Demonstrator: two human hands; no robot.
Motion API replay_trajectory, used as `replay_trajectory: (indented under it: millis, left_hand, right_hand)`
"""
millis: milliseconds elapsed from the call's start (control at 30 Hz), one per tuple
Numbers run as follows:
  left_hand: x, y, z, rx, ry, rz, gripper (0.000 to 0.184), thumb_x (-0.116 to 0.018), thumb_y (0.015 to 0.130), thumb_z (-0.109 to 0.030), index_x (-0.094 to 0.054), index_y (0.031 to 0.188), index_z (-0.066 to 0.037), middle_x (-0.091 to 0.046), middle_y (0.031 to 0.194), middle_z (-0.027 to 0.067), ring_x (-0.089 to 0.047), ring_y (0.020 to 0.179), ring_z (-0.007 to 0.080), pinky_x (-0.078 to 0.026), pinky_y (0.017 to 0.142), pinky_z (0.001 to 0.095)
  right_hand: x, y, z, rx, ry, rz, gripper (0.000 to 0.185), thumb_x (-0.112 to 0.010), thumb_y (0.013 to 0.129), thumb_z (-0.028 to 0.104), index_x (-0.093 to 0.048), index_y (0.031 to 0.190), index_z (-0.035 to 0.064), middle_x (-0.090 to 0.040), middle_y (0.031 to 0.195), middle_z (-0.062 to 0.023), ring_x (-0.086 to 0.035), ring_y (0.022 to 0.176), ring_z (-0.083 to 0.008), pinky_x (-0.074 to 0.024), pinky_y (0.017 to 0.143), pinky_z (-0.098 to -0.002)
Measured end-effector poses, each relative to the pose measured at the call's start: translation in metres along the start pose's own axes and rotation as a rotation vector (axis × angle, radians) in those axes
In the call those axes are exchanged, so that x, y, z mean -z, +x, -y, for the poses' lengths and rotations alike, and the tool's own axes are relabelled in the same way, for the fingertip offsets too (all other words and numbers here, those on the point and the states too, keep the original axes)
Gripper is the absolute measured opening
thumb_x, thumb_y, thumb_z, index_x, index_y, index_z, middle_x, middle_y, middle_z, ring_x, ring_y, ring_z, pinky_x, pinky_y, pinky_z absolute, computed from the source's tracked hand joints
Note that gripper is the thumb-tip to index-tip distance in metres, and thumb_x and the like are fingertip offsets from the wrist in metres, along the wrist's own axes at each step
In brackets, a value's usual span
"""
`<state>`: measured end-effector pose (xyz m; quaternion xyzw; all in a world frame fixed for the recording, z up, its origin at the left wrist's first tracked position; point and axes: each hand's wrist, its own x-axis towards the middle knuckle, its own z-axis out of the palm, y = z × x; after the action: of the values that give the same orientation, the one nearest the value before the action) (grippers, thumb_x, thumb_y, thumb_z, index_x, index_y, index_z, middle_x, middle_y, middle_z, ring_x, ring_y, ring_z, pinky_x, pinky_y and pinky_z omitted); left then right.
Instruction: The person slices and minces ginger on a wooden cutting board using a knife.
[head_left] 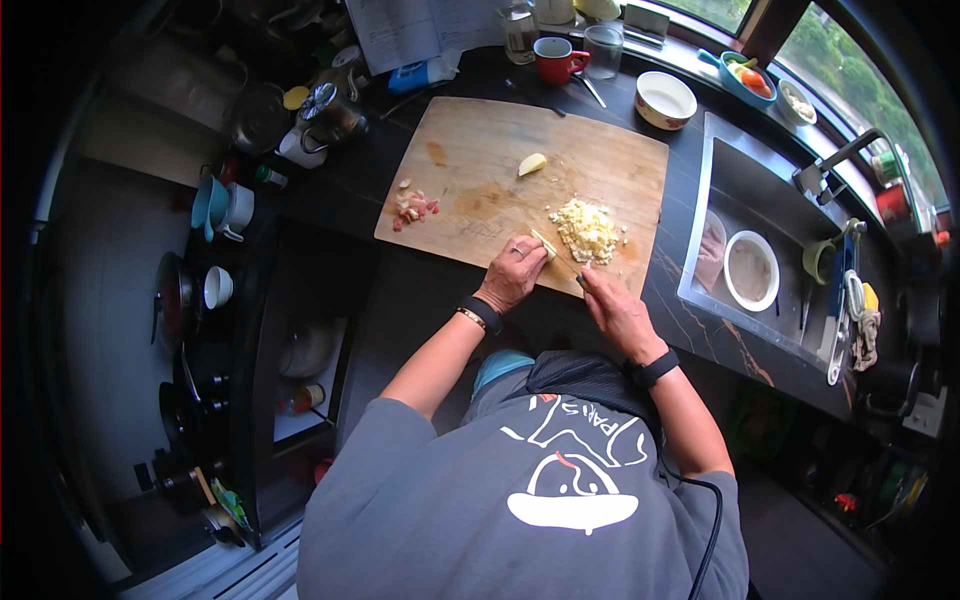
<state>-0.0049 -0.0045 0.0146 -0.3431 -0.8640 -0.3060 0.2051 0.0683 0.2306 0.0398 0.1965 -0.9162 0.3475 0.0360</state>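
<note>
My left hand (pixel 516 270), fingers curled, presses a pale yellow vegetable piece (pixel 548 246) onto the wooden cutting board (pixel 470 140) near its front edge. In my right hand (pixel 618 312) is a knife (pixel 567 265), its thin blade angled up and left beside that piece. The handle is mostly hidden by my fingers. Just beyond the blade lies a heap of small pale yellow cubes (pixel 587 232). A larger pale yellow wedge (pixel 532 164) rests alone farther back. Diced pink meat (pixel 412 208) sits at the board's left side.
Right of the board is a sink (pixel 705 255) with a white bowl (pixel 750 272) inside. A patterned bowl (pixel 666 100), a red mug (pixel 558 62) and a glass (pixel 603 52) stand behind the board. A moka pot (pixel 330 110) and an open book (pixel 415 32) are at the back left.
</note>
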Motion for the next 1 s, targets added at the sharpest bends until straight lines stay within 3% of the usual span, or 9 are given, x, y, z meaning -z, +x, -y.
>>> replay_trajectory:
  millis: [700, 1000]
  left_hand:
    - [-0.013, -0.004, 0.005, 0.073, -0.035, -0.126, 0.018, -0.072, 0.079, -0.001, -0.064, 0.095, -0.006, -0.065, 0.099, 0.0084, -0.062, 0.097, 0.0297, -0.052, 0.086, 0.0383]
    - [-0.014, -0.005, 0.006, 0.067, -0.037, -0.141, 0.017, -0.072, 0.079, -0.002, -0.065, 0.094, -0.005, -0.066, 0.100, 0.0091, -0.063, 0.096, 0.0297, -0.052, 0.087, 0.0387]
  right_hand:
    - [0.001, 0.008, 0.006, -0.078, -0.052, 0.164, 0.046, -0.052, 0.101, 0.022, -0.042, 0.144, 0.0137, -0.063, 0.084, -0.0216, -0.064, 0.071, -0.0427, -0.0527, 0.063, -0.0508]
    - [-0.013, 0.017, -0.005, 0.001, -0.008, 0.096, 0.047, -0.053, 0.100, 0.019, -0.042, 0.145, 0.0142, -0.064, 0.086, -0.0235, -0.064, 0.071, -0.0435, -0.0522, 0.064, -0.0518]
